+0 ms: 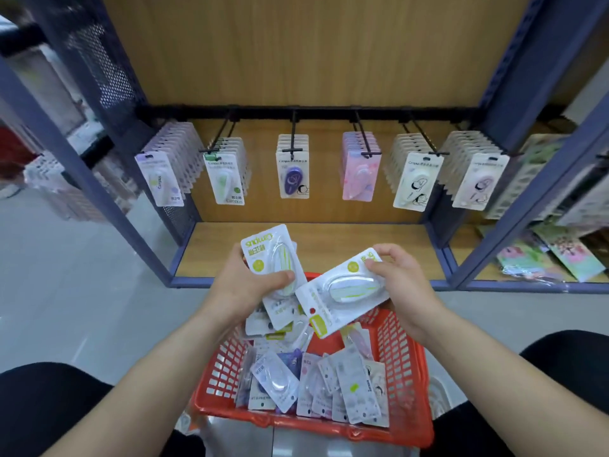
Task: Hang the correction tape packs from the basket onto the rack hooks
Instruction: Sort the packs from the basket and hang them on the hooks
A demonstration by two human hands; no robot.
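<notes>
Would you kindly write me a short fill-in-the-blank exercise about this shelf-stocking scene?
1. The basket under the hands is ____.
2. The left hand grips the left pack, the right hand the right pack; both labels are ____.
3. On the rack, the purple pack hangs just left of the ____ packs.
Missing words: red; green; pink.

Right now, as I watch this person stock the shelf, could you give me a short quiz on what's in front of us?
1. True or false: the left hand grips an upright pack, and the right hand a slanted pack.
2. The basket is: A red, B blue, C green?
3. Counting from the left, which hook carries the dark purple pack?

Key: 1 true; 2 A; 3 the third.
</notes>
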